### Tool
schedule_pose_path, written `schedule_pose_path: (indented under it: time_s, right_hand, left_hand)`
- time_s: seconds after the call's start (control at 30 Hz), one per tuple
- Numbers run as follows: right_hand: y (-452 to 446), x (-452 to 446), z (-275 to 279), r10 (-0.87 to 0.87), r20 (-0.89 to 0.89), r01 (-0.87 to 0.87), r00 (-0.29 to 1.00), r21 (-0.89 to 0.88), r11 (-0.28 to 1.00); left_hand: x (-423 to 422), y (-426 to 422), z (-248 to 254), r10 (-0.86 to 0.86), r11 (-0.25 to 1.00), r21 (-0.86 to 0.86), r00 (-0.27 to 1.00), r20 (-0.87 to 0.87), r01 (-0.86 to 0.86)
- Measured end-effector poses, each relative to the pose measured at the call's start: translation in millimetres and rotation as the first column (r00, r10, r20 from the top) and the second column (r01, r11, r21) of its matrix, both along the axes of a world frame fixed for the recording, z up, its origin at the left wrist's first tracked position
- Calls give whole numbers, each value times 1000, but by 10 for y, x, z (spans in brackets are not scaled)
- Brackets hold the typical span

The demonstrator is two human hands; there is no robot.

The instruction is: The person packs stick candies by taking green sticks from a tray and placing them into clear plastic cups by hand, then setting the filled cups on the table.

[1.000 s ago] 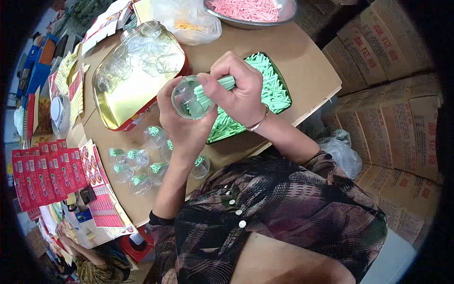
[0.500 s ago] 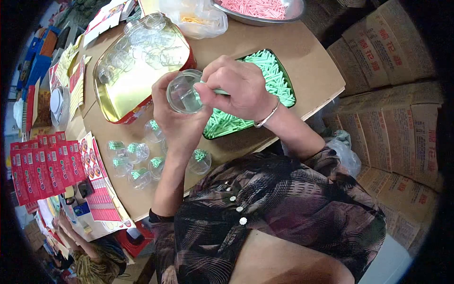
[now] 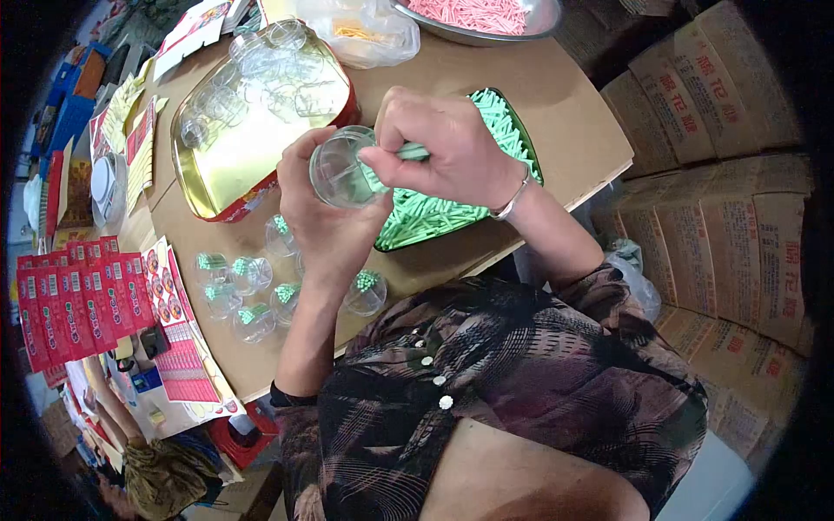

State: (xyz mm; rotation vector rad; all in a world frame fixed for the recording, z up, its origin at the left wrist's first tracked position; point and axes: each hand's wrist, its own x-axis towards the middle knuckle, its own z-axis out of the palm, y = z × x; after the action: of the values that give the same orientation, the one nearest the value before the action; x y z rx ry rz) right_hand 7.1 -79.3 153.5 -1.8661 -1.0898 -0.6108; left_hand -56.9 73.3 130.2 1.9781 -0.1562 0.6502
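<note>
My left hand (image 3: 326,204) is wrapped round a clear round cup (image 3: 341,167), its open mouth facing up. Pinched in my right hand (image 3: 439,143) is a small bundle of green sticks (image 3: 413,152), its lower end at the cup's mouth. Beneath and beyond my right hand lies a dark-rimmed tray (image 3: 536,165) heaped with loose green sticks (image 3: 434,217). Several clear cups (image 3: 252,276) with green sticks in them stand left of my left forearm. A gold-lined tin (image 3: 204,187) with empty clear cups (image 3: 282,74) is at the upper left.
At the top are a metal bowl (image 3: 543,22) of pink sticks and a plastic bag (image 3: 382,35) with yellow sticks. Red packets (image 3: 82,300) and printed sheets (image 3: 178,339) lie left. Cartons (image 3: 712,234) are stacked right. Another person's arm (image 3: 113,404) shows lower left.
My right hand dipped the green bundle toward the cup, then drew back slightly right, with more of the bundle showing again. The other person at the lower left has shifted.
</note>
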Motion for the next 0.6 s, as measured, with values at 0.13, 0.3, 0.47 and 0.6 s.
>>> schedule_pose_path:
  time_s: [0.13, 0.3, 0.47, 0.6]
  right_hand:
    - [-47, 38, 2, 184, -5, -183, 983, 32, 983]
    - [-52, 25, 51, 147, -67, -148, 987, 0, 989]
    - [-109, 30, -4, 88, -62, -93, 994, -72, 993]
    - [-175, 132, 1, 230, -94, -236, 969, -61, 970]
  left_hand:
    - [-18, -24, 52, -38, 998, -57, 997, -73, 33]
    - [0, -16, 20, -16, 998, -62, 999, -34, 13]
    - [-27, -14, -26, -12, 1000, 2, 999, -51, 12]
    - [-14, -50, 39, -37, 999, -1, 995, -94, 37]
